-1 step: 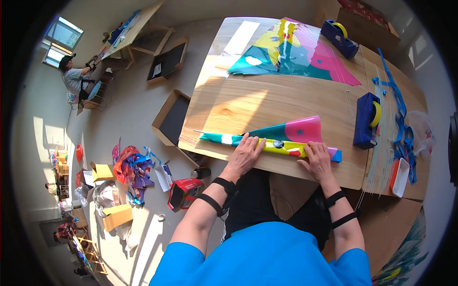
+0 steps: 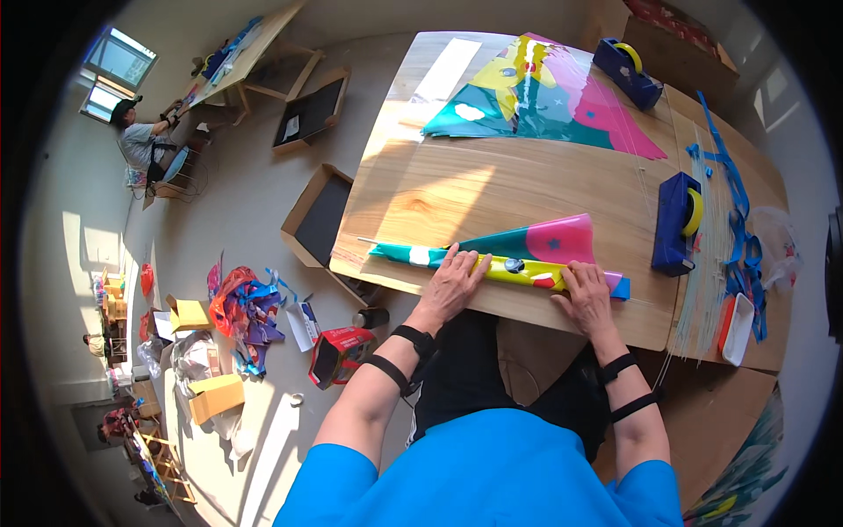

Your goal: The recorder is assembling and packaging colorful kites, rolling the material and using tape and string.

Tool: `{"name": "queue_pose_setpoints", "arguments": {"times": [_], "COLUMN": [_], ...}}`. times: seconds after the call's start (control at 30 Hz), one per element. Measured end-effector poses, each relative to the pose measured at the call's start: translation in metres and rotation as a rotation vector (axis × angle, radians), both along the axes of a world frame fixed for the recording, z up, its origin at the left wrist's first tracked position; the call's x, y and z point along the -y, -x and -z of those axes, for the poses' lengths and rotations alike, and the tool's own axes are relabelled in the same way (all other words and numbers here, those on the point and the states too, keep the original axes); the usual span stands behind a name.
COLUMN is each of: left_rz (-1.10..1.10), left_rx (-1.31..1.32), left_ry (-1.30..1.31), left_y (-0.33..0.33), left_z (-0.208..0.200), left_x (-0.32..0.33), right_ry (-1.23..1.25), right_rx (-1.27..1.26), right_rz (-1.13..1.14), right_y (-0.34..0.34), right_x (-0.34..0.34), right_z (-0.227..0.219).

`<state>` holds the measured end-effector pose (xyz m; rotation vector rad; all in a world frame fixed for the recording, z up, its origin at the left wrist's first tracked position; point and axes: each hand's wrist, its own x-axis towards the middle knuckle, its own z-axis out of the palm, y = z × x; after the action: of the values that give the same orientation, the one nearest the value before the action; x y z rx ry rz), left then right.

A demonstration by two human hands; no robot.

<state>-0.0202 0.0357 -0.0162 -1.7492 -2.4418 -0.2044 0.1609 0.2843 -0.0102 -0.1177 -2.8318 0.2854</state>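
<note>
A thin, shiny plastic sheet is rolled into a long tube point(image 2: 505, 268) along the near edge of the wooden table. It shows teal, white, yellow and pink, with a blue end at the right and a thin rod sticking out at the left. A loose teal and pink flap point(image 2: 559, 237) fans out behind it. My left hand point(image 2: 451, 285) lies over the tube's middle, fingers curled on it. Further right, my right hand point(image 2: 584, 294) grips the tube, fingers on top and thumb on the near side. The tube's underside is hidden.
More printed plastic sheets point(image 2: 536, 101) lie at the back. Two blue tape dispensers point(image 2: 674, 224) stand on the right, beside thin rods point(image 2: 713, 263), blue ribbon point(image 2: 736, 202) and a white tray point(image 2: 738, 327). Open boxes point(image 2: 318, 215) sit on the floor left. A person point(image 2: 145, 145) sits further off.
</note>
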Motion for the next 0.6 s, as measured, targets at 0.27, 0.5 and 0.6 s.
{"name": "queue_pose_setpoints", "arguments": {"times": [0.27,0.5,0.6], "left_rz": [-0.031,-0.112,-0.177], "left_rx": [0.302,0.562,0.476], "left_ry": [-0.161,-0.001,0.026], "left_y": [0.027,0.056,0.058], "left_z": [0.001,-0.018,-0.017], "left_x": [-0.003,-0.033,-0.036], "right_ry": [0.154,0.239,0.197], "right_rx": [0.059,0.08,0.055], "right_rz": [-0.023,0.082,0.129], "right_y": [0.018,0.038,0.048], "right_x": [-0.028,-0.054,-0.053], "right_z": [0.005,0.005,0.007]}}
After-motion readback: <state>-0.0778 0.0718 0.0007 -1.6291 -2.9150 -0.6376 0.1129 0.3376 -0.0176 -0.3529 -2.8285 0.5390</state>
